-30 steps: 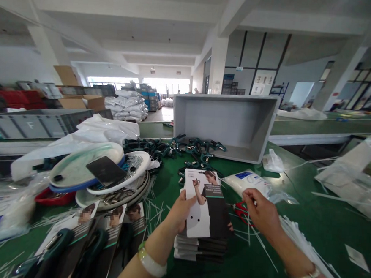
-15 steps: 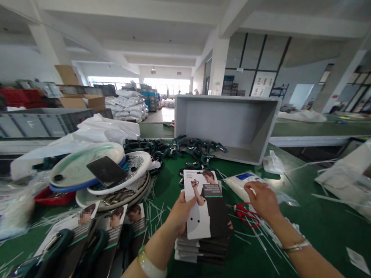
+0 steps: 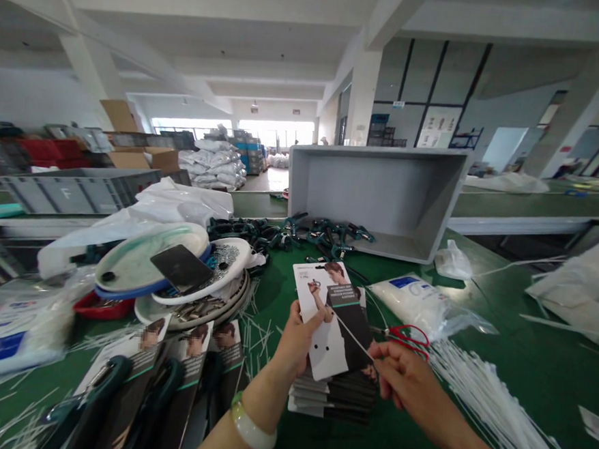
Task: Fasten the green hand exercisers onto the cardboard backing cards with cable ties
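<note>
My left hand (image 3: 296,340) grips a black-and-white printed backing card (image 3: 330,339) by its left side, thumb on the front. Two small holes show in the card's lower white part. Between the fingers of my right hand (image 3: 404,375) is a thin white cable tie (image 3: 351,332), stretched across the front of the card towards my left thumb. Beneath the held card lies a stack of similar cards (image 3: 336,399). Red-handled scissors (image 3: 415,336) rest just behind my right hand. A large bundle of white cable ties (image 3: 502,410) spreads out to its right.
Dark green hand grips (image 3: 329,235) lie heaped before a tipped grey crate (image 3: 370,195). On the left, lids and trays (image 3: 148,258) hold small metal parts and a phone-like dark slab (image 3: 181,269). Carded hand grips (image 3: 165,386) lie front left. A bag of cable ties (image 3: 412,301) lies right.
My right hand has come from beside the bag down to the card, now with a cable tie in its fingers. The held card has tilted slightly. The camera view has shifted a little.
</note>
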`<state>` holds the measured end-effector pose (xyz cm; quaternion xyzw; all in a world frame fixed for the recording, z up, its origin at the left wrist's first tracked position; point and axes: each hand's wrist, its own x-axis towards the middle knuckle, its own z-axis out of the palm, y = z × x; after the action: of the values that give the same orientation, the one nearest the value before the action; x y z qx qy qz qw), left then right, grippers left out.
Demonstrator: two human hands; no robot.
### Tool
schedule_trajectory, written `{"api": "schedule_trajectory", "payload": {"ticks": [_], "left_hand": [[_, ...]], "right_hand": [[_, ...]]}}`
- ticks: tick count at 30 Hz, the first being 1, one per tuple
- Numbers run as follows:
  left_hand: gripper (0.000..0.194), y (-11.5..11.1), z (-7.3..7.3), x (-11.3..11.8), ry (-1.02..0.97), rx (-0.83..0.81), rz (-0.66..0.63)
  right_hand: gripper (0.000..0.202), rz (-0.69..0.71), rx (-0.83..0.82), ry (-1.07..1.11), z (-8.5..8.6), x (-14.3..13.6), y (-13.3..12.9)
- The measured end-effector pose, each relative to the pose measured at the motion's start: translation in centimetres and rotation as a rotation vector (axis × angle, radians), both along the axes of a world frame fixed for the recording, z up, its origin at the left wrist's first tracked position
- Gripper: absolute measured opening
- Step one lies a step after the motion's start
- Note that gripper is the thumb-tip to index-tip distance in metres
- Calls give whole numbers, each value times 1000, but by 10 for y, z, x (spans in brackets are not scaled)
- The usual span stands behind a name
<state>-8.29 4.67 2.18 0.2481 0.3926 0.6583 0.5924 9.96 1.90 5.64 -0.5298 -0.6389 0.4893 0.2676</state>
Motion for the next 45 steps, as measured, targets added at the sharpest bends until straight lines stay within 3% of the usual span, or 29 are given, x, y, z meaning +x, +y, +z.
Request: {"api": "schedule_trajectory", "payload": {"ticks": [9,17,20,25,28,32,36,45], "left_hand": [[54,-6,4,6,44,98,122],[50,-15,9,11,192,172,176],[45,-20,15,15,261,196,185],[45,-24,16,19,195,126,116],[54,-25,18,19,68,18,25],[63,-29,25,24,-67,-59,-42],[66,-30,29,28,-125,-113,-87],[76,-32,30,31,-89,-130,-176]], "right_hand": [[38,-23,-75,-35,9,8,-11],[36,5,-9,-80,23,8,-15],[32,13,173,-170,29,6,-14],[26,-4,979,-645,20,2,-5],[26,32,1280,-920,11,-3,3],[26,135,1316,-994,10,-13,7],[18,109,1268,-978,10,-18,6],[19,138,1364,-930,2,-7,10]]}}
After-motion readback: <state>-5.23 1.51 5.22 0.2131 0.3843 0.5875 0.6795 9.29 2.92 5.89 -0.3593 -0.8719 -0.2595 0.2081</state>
